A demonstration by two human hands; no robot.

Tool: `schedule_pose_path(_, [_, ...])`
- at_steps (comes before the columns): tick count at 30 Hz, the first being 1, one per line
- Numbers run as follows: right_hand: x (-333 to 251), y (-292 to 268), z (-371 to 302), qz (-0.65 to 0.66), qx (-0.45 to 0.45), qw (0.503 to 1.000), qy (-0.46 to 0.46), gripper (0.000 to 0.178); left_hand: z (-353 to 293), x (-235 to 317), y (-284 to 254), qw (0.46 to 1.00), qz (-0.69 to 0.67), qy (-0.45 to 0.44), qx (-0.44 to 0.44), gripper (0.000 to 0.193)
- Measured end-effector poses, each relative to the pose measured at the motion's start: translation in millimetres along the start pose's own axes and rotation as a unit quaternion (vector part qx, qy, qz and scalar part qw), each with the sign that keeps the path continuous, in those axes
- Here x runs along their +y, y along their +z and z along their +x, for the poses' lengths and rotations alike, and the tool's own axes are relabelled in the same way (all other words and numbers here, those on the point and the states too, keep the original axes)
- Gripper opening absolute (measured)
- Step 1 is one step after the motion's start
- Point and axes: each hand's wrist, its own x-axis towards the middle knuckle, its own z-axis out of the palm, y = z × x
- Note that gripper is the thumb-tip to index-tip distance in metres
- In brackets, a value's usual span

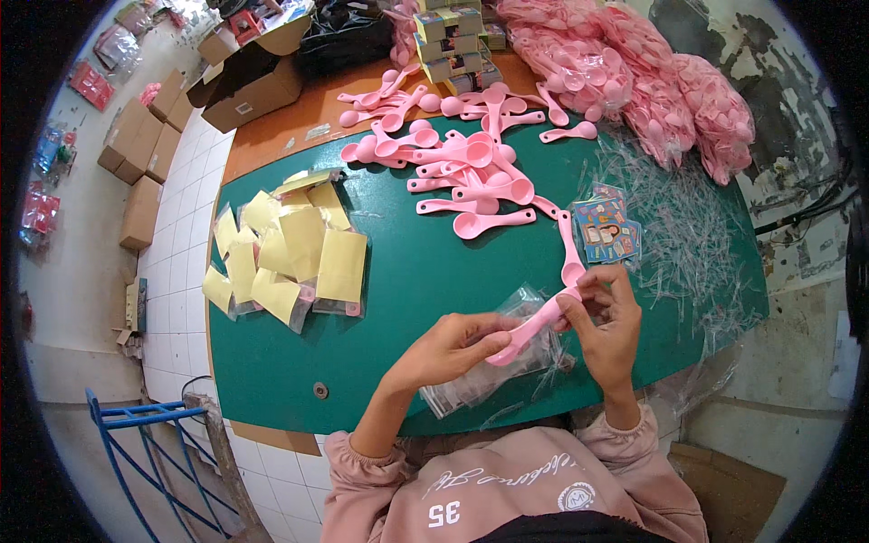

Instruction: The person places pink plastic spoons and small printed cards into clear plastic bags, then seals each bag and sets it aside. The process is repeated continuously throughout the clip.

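Both my hands hold one pink plastic measuring spoon (pixel 532 335) slantwise above the near right part of the green table. My left hand (pixel 444 348) pinches its lower left end between thumb and fingers. At the upper right end, the fingers and thumb of my right hand (pixel 608 319) are closed on it. Another pink spoon (pixel 568 242) lies just beyond my right hand, its bowl close to the fingertips. Beneath the held spoon rests a stack of clear plastic bags (pixel 471 385). A small pile of blue printed cards (pixel 608 228) sits past my right hand.
Many loose pink spoons (pixel 471 163) are heaped at the far middle. Filled bags with yellow cards (pixel 288 246) lie on the left. Clear plastic strips (pixel 674 231) spread on the right, below bulging bags of spoons (pixel 625 77). Card bundles (pixel 448 45) and an open carton (pixel 249 90) stand behind.
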Motion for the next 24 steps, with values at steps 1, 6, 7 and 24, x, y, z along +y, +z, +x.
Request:
schedule_pose_path(1, [0.7, 0.1, -0.9, -0.027, 0.023, 0.999, -0.026, 0.015, -1.0, -0.6, -1.7, 0.999, 0.04, -0.028, -0.018, 0.029])
schedule_pose_path(6, [7.3, 2.2, -4.7, -0.074, -0.044, 0.992, -0.095, 0.037, -2.7, 6.1, 7.5, 0.999, -0.015, 0.018, 0.035, 0.03])
schedule_pose_path(7, [6.0, 4.4, -4.0, -0.102, -0.092, 0.98, -0.144, 0.049, -2.3, 3.3, 8.5, 0.998, -0.014, 0.024, 0.05, 0.029])
schedule_pose_path(24, [89.8, -118.0, 108.3, -0.426, 0.012, 0.899, 0.104, 0.035, -28.1, 33.6, -5.4, 0.93, -0.102, 0.339, 0.098, 0.037])
